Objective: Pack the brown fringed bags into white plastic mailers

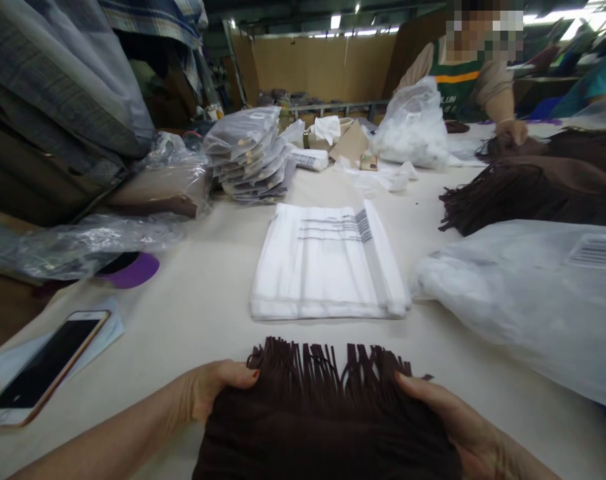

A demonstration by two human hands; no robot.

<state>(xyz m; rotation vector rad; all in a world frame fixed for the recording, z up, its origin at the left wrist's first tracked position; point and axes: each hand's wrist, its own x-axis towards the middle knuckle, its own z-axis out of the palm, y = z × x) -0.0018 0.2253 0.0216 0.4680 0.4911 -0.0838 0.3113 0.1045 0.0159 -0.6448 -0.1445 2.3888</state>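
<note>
A dark brown fringed cloth item (pixel 327 427) lies at the bottom centre, its fringe pointing away from me. My left hand (pixel 227 381) grips its left edge near the fringe, thumb on top and the other fingers hidden beneath. On the opposite edge my right hand (pixel 440 407) holds it the same way, with the fingers under the cloth. Just beyond the fringe, a stack of flat white printed bags (pixel 327 263) rests on the pale table (pixel 193 320), apart from both hands.
At left are a phone (pixel 47 363), a purple cap brim (pixel 133 269) and clear plastic. Bagged items (pixel 250 153) are stacked behind. A large white plastic bag (pixel 533 293) and brown fringed pieces (pixel 527 193) lie right. A person (pixel 457 83) works across the table.
</note>
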